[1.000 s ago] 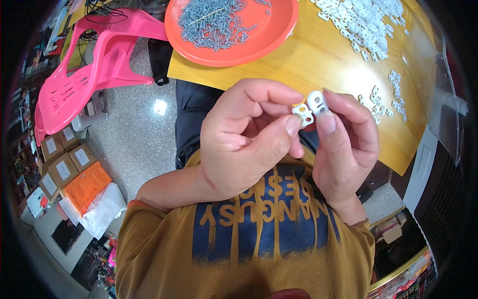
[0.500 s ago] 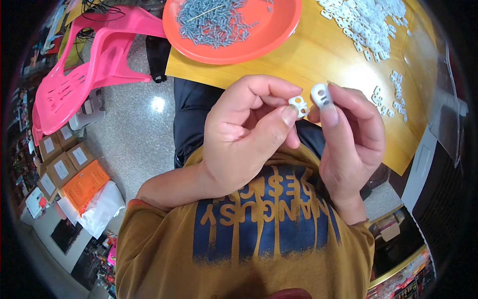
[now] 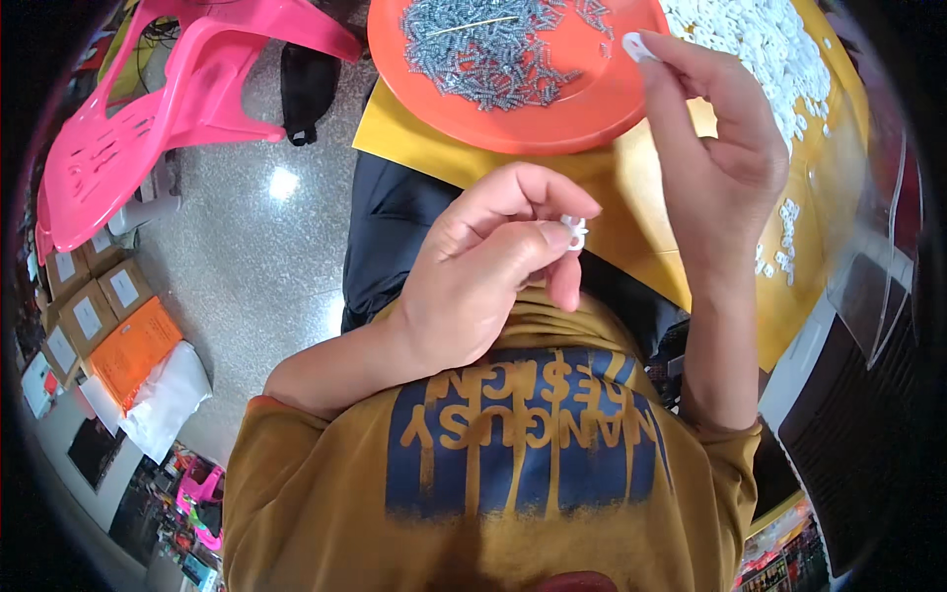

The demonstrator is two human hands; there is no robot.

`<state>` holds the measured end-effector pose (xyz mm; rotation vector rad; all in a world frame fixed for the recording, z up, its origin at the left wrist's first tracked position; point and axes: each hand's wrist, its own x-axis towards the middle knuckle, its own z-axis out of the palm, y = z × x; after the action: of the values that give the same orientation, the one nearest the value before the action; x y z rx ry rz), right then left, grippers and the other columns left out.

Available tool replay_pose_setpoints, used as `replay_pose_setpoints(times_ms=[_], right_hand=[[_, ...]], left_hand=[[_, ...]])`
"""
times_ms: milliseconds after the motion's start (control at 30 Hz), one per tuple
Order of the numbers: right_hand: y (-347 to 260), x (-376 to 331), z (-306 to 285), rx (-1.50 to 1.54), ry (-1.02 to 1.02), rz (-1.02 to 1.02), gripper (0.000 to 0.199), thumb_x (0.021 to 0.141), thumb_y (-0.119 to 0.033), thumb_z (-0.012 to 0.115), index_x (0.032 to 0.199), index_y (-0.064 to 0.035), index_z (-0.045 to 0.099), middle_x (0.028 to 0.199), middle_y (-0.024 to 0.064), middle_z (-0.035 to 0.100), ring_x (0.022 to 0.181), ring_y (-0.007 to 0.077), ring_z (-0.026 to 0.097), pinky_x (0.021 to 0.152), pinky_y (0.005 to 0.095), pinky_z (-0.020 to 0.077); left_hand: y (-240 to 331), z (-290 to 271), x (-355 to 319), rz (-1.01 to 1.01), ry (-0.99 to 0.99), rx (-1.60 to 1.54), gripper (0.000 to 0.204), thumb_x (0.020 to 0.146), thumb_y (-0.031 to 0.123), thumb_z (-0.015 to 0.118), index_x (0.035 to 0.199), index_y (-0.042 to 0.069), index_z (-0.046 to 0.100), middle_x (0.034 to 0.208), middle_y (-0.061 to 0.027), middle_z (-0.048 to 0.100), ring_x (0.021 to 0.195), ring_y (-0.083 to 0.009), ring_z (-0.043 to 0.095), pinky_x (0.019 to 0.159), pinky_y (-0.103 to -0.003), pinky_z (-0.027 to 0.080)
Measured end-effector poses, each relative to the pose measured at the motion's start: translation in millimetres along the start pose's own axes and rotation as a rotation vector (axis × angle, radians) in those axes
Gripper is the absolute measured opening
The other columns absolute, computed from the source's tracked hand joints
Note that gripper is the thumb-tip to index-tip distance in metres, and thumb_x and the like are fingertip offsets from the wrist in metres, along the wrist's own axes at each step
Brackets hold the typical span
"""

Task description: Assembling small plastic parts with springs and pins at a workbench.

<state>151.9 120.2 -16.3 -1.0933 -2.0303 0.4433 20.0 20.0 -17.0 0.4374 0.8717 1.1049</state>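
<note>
My left hand is closed in front of my chest, pinching a small white plastic piece between thumb and forefinger. Most of that piece is covered by the fingers. Farther out, my right hand is raised over the right rim of an orange-red plate. Its thumb and forefinger hold a rounded white plastic piece with a hole in it. Heaped in the plate are many small grey coiled metal springs, with a thin pale stick lying across them.
On the yellow table, a large pile of white plastic pieces lies beyond my right hand, with a smaller group nearer. A clear plastic sheet stands at the right edge. At left are a pink chair and cardboard boxes.
My hands have moved apart. The right one went up and away to the plate's rim with its white piece, while the left stays near my chest holding the other. The view has shifted slightly.
</note>
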Motion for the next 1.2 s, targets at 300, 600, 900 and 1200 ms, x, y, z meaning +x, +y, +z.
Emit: replay_pose_setpoints(times_ms=[300, 600, 900, 1200], right_hand=[[14.0, -16.9, -36.4, 0.806, 0.209, 0.633, 0.021, 0.079, -0.002, 0.054, 0.098, 0.0068, 0.056, 0.086, 0.0132, 0.06, 0.072, 0.0154, 0.055, 0.07, 0.0266, 0.0433], [20.1, -59.3, -75.5, 0.939, 0.389, 0.792, 0.023, 0.078, -0.002, 0.054, 0.098, 0.0077, 0.054, 0.086, 0.0159, 0.059, 0.069, 0.017, 0.057, 0.065, 0.0252, 0.0452], [-3.9, -68.1, -95.8, 1.258, 0.263, 0.939, 0.022, 0.08, -0.009, 0.05, 0.099, 0.0016, 0.054, 0.074, 0.0079, 0.052, 0.057, 0.011, 0.046, 0.062, 0.0295, 0.0397], [-1.1, -74.1, -99.8, 1.367, 0.225, 0.907, 0.024, 0.081, -0.01, 0.048, 0.102, 0.0015, 0.053, 0.077, 0.0093, 0.052, 0.058, 0.0105, 0.047, 0.063, 0.0295, 0.0408]], left_hand=[[0.9, -0.8, 12.3, -0.3, -0.084, -0.321, 0.01, 0.08, 0.007, 0.042, 0.088, 0.001, 0.044, 0.079, -0.0082, 0.049, 0.056, -0.0146, 0.051, 0.05, -0.025, 0.038], [-17.9, 28.5, 39.6, -0.241, -0.266, 0.43, 0.01, 0.078, 0.008, 0.048, 0.086, 0.002, 0.048, 0.075, -0.0066, 0.05, 0.058, -0.0169, 0.051, 0.051, -0.026, 0.039], [-56.2, 54.6, 60.3, 0.46, -0.45, 1.514, 0.014, 0.063, 0.004, 0.054, 0.074, 0.0, 0.045, 0.068, -0.0132, 0.049, 0.06, -0.0291, 0.055, 0.048, -0.035, 0.044], [-60.1, 61.8, 64.7, 0.628, -0.529, 1.568, 0.015, 0.059, 0.007, 0.056, 0.07, 0.001, 0.048, 0.066, -0.0107, 0.049, 0.06, -0.0242, 0.054, 0.048, -0.033, 0.045]])
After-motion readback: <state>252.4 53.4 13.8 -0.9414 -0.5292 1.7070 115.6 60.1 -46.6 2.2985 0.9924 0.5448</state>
